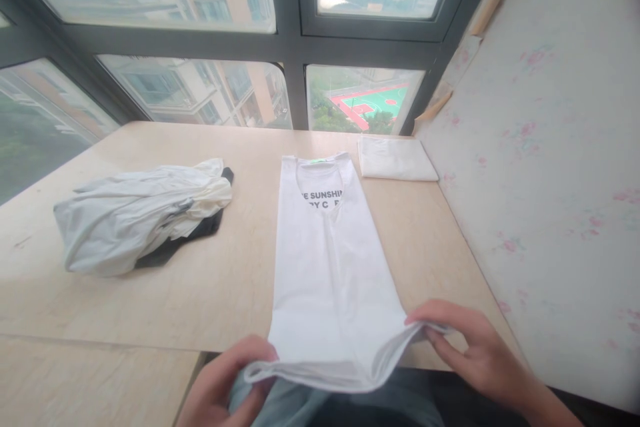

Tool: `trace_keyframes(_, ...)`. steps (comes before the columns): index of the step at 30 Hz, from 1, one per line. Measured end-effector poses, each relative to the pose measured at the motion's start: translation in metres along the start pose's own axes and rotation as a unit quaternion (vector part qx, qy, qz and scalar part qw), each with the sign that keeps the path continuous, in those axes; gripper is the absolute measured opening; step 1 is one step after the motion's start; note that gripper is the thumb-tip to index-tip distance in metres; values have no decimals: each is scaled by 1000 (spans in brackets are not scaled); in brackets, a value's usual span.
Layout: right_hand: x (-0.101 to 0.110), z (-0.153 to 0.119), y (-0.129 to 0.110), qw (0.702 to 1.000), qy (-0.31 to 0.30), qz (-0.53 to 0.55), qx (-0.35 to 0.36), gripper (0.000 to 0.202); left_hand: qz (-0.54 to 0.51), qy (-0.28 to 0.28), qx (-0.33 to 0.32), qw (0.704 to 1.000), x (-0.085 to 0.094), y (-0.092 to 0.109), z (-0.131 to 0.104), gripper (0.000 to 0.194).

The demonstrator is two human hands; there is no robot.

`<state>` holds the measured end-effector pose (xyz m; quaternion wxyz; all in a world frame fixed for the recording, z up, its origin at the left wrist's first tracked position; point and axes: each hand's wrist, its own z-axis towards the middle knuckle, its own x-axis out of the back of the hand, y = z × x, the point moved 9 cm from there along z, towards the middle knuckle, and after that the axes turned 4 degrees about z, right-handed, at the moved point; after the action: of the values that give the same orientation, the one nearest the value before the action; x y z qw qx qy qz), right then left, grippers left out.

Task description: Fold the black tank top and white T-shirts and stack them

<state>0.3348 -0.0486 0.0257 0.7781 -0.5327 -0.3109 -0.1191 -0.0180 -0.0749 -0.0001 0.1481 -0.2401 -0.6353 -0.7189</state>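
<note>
A white T-shirt (320, 273), its sides folded inward into a long strip, lies on the wooden table with the neckline toward the window. Dark printed letters show inside the neck opening. My left hand (233, 377) pinches the near left corner of the hem between thumb and fingers. At the near right corner, my right hand (467, 343) grips the hem the same way. The hem end is lifted off the table's front edge, its layers sagging between both hands.
On the left of the table (250, 213) lies a loose pile of white and dark clothes (140, 217). A folded white cloth (397, 159) rests at the back right, near the flowered wall (550, 167). Windows (200, 90) stand behind the table.
</note>
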Motion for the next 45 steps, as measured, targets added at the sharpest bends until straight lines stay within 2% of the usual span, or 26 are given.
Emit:
trace_keyframes(1, 7, 19, 11, 999, 24, 14, -19, 26, -33, 36, 11, 999, 8, 0, 23, 21)
trace_keyframes(3, 14, 65, 38, 995, 69, 51, -58, 25, -72, 83, 49, 993, 15, -12, 77, 33)
trace_keyframes(5, 9, 113, 70, 985, 94, 93, -109, 32, -93, 88, 74, 989, 11, -31, 134, 41)
trace_keyframes(7, 0, 155, 97, 977, 120, 100, -148, 38, -51, 79, 67, 993, 4, -49, 183, 42)
trace_keyframes(9, -13, 183, 120, 973, 128, 97, -166, 42, 5, 84, 76, 994, -2, -70, 215, 43)
trace_keyframes(11, -25, 196, 139, 972, 126, 95, -176, 43, 37, 94, 89, 991, -6, -88, 230, 43)
trace_keyframes(13, -34, 198, 156, 970, 123, 95, -187, 44, 52, 101, 95, 989, -9, -99, 232, 41)
trace_keyframes(16, -37, 192, 173, 966, 129, 102, -198, 44, 63, 108, 93, 988, -7, -104, 227, 39)
trace_keyframes(22, -30, 204, 176, 966, 159, 125, -158, 41, 81, 117, 80, 987, 3, -104, 234, 45)
trace_keyframes(25, -34, 210, 178, 975, 154, 36, -155, 40, 132, 122, 79, 981, 4, -105, 239, 38)
trace_keyframes(28, -39, 203, 160, 978, 158, -109, -85, 41, 196, 134, 55, 970, -1, -92, 231, 40)
trace_keyframes(31, -57, 187, 125, 972, 145, -184, 14, 40, 309, 121, -34, 943, -25, -55, 214, 40)
trace_keyframes(34, -92, 177, 98, 971, 68, -218, 74, 39, 393, 52, -127, 909, -71, -28, 202, 39)
trace_keyframes(36, -111, 178, 95, 967, 20, -247, 61, 40, 423, 15, -141, 895, -94, -27, 203, 44)
trace_keyframes(38, -122, 181, 103, 962, -10, -271, 25, 45, 442, 0, -125, 888, -106, -35, 208, 50)
trace_keyframes(41, -129, 184, 114, 956, -33, -291, -3, 49, 451, -11, -110, 885, -111, -49, 212, 55)
trace_keyframes(45, -131, 178, 115, 952, -32, -304, -6, 50, 456, -8, -110, 883, -109, -52, 206, 55)
